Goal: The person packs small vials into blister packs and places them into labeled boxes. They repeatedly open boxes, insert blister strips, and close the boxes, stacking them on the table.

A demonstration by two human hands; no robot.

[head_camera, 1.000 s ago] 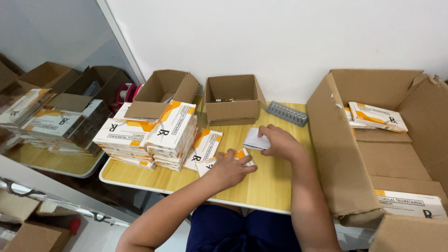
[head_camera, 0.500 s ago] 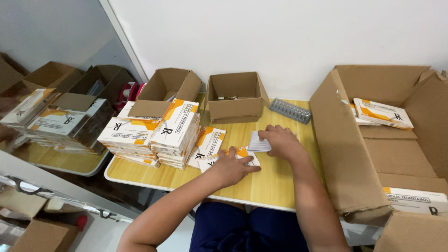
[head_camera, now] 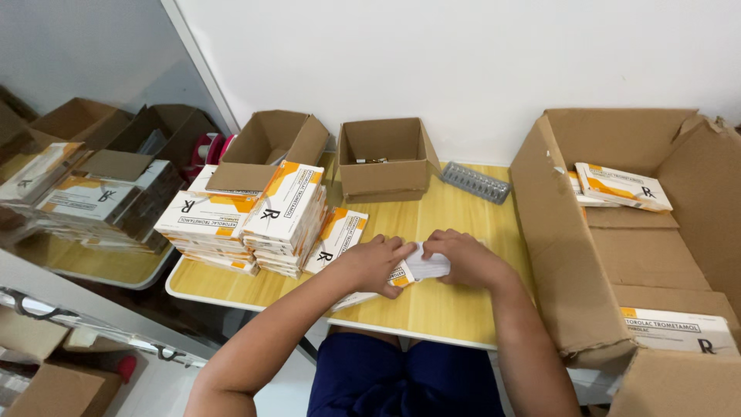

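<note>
The left hand (head_camera: 376, 264) lay curled over a flat white-and-orange cardboard carton (head_camera: 386, 279), fingers pressed onto its top so that most of the carton was hidden. The right hand (head_camera: 463, 257) met it from the right, fingers closed around a small white folded paper (head_camera: 428, 266) at the carton's right end; how much of that paper sat inside the carton could not be made out. Both rested near the front edge of the pale wooden desk (head_camera: 455, 216), in the middle.

Just left of the left hand one more flat carton of the same kind (head_camera: 338, 235) lay loose, partly tucked under the two stacks of white-and-orange cartons (head_camera: 251, 220) standing side by side on the left of the desk. The number in each stack was too hard to count.

At the far edge stood two small open brown cardboard boxes: the left one (head_camera: 274, 143) tipped toward the stacks, the right one (head_camera: 384, 158) upright with small items inside, too dim to identify. To its right lay one grey ribbed plastic tray (head_camera: 475, 182).

A large open brown cardboard box (head_camera: 587, 255) filled the right side, cut off by the picture's edge, with three cartons visible inside. At the far left, a mirror-like panel (head_camera: 85, 154) showed more boxes and cartons.
</note>
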